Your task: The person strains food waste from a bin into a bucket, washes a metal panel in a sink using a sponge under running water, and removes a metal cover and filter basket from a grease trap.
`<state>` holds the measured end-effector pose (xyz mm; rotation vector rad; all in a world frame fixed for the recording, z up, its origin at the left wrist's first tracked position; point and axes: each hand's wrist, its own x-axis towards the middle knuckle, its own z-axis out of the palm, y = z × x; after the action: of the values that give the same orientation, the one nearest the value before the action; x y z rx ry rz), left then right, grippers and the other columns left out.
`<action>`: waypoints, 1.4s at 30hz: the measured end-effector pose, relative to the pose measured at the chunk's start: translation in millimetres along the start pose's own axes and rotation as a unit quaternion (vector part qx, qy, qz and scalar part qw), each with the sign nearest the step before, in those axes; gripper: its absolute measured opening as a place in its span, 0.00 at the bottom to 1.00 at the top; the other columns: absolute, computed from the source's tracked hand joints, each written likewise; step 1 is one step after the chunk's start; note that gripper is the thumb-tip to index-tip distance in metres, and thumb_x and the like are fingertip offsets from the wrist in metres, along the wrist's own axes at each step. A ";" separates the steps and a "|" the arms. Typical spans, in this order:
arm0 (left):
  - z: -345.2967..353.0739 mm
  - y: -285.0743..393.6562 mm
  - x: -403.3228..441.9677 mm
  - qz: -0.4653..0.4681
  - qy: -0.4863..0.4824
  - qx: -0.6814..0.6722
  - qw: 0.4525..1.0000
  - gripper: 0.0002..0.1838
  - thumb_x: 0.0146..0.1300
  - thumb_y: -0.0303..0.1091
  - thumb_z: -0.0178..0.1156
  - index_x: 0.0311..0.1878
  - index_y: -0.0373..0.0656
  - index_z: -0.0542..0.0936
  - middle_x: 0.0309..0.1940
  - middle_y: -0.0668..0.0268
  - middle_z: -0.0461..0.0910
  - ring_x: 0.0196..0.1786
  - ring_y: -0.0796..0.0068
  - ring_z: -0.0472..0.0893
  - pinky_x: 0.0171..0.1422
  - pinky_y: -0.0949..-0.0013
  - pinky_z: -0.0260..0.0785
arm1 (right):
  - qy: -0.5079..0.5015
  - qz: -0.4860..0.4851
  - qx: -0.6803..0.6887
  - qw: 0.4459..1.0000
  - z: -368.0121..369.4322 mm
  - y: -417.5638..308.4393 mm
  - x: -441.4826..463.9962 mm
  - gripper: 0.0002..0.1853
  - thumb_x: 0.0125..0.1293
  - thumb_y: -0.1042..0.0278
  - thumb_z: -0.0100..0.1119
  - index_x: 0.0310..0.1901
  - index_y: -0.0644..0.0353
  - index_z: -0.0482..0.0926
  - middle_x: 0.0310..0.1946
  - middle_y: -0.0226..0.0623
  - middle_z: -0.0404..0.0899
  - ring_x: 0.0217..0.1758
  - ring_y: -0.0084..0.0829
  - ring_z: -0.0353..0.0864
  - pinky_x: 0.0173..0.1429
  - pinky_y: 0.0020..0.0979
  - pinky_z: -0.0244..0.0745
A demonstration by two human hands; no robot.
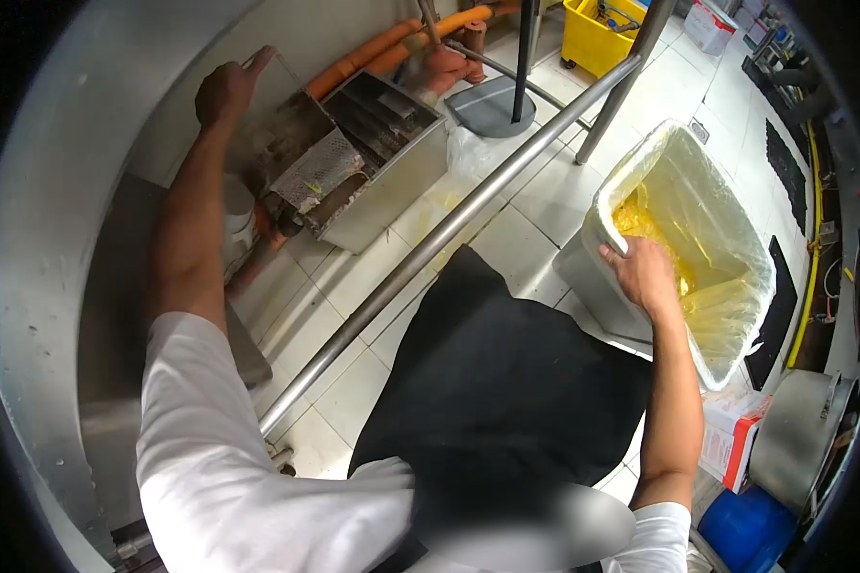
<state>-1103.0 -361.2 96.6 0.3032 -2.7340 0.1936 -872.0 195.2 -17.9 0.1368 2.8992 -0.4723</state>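
Observation:
My right hand [643, 274] is closed over the near rim of a grey bin [597, 306], its thumb on the inner side. A clear plastic liner [736, 258] covers the bin's walls, and yellow, wet-looking waste [645, 224] lies inside. My left hand [227, 91] is raised by the wall, fingers curled; a pale flat edge shows beside it, but what it holds I cannot make out. Below it stands an open metal grease trap [392, 181] with dirty compartments. A perforated metal basket [317, 172] sits tilted at its near side.
A steel rail [449, 244] crosses between the trap and the bin. Orange pipes [382, 48] run along the wall. Beyond are a grey dustpan [492, 105] and a yellow mop bucket [597, 38]. A large metal pot [798, 435] and a blue container [747, 525] stand at right.

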 end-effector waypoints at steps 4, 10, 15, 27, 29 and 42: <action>10.4 15.9 17.5 0.008 0.024 -0.032 0.999 0.46 0.55 0.81 0.43 0.24 0.39 0.80 0.20 0.58 0.79 0.25 0.59 0.79 0.30 0.57 0.68 | -0.003 0.009 -0.015 1.000 0.4 1.1 -0.6 0.23 0.64 0.46 0.58 0.41 0.63 0.83 0.34 0.59 0.81 0.42 0.56 0.80 0.49 0.50 0.73; 55.7 57.7 21.3 0.092 0.122 -0.109 0.982 0.43 0.56 0.80 0.45 0.25 0.42 0.81 0.21 0.56 0.78 0.26 0.58 0.79 0.30 0.55 0.67 | -0.004 0.012 -0.020 1.000 -3.3 -0.2 -3.2 0.23 0.65 0.45 0.57 0.41 0.60 0.83 0.36 0.57 0.81 0.44 0.54 0.81 0.50 0.49 0.73; 79.1 46.1 26.0 0.076 0.027 -0.118 0.990 0.38 0.64 0.72 0.43 0.28 0.44 0.83 0.22 0.57 0.80 0.29 0.56 0.81 0.35 0.57 0.71 | -0.014 0.021 0.002 1.000 -6.2 -1.4 -5.0 0.24 0.64 0.44 0.56 0.43 0.60 0.83 0.36 0.56 0.82 0.44 0.54 0.81 0.50 0.48 0.73; 91.2 26.1 27.0 0.089 -0.011 -0.156 0.984 0.27 0.67 0.58 0.45 0.42 0.43 0.82 0.35 0.53 0.82 0.40 0.50 0.81 0.45 0.55 0.70 | -0.011 0.023 0.020 0.999 -4.7 -2.4 -4.0 0.22 0.63 0.47 0.59 0.45 0.58 0.83 0.36 0.56 0.81 0.44 0.55 0.80 0.50 0.48 0.73; 100.5 25.7 29.8 0.093 0.007 -0.151 0.984 0.28 0.66 0.58 0.45 0.43 0.42 0.81 0.35 0.53 0.82 0.40 0.50 0.81 0.46 0.54 0.70 | -0.018 0.016 0.016 1.000 -8.4 -3.4 -5.0 0.24 0.64 0.45 0.57 0.43 0.63 0.83 0.37 0.57 0.82 0.45 0.54 0.80 0.52 0.48 0.73; 79.9 54.8 10.5 0.065 -0.067 0.006 0.996 0.22 0.69 0.51 0.44 0.56 0.50 0.77 0.54 0.58 0.78 0.58 0.50 0.75 0.64 0.44 0.61 | -0.032 0.007 0.022 0.999 -2.7 5.3 -2.3 0.24 0.63 0.46 0.59 0.46 0.61 0.83 0.39 0.57 0.81 0.47 0.55 0.79 0.53 0.48 0.72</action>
<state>-1153.9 -324.1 22.2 0.1464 -2.8878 0.2336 -869.6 200.9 -16.5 0.1449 2.8250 -0.5292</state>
